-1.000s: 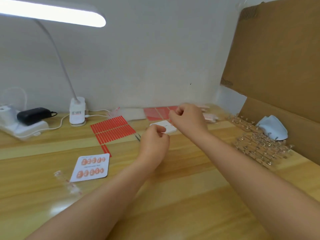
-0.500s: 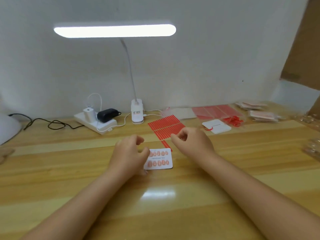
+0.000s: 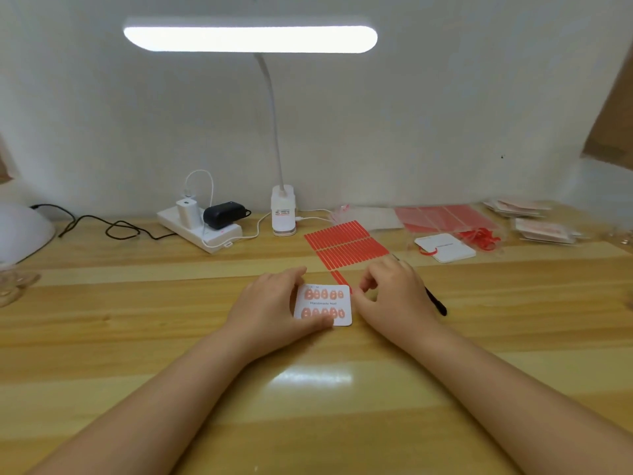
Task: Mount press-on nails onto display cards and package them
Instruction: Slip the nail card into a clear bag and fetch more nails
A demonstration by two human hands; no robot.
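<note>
At frame centre, the left hand (image 3: 274, 308) now pinches the filled display card (image 3: 325, 305) it reached a moment ago, the right hand (image 3: 394, 296), fingers curled empty, alongside, suggesting packaging comes next.

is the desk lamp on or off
On. The desk lamp has a light bar that glows bright white, and a sheen of it shows on the wooden table near the forearms.
</note>
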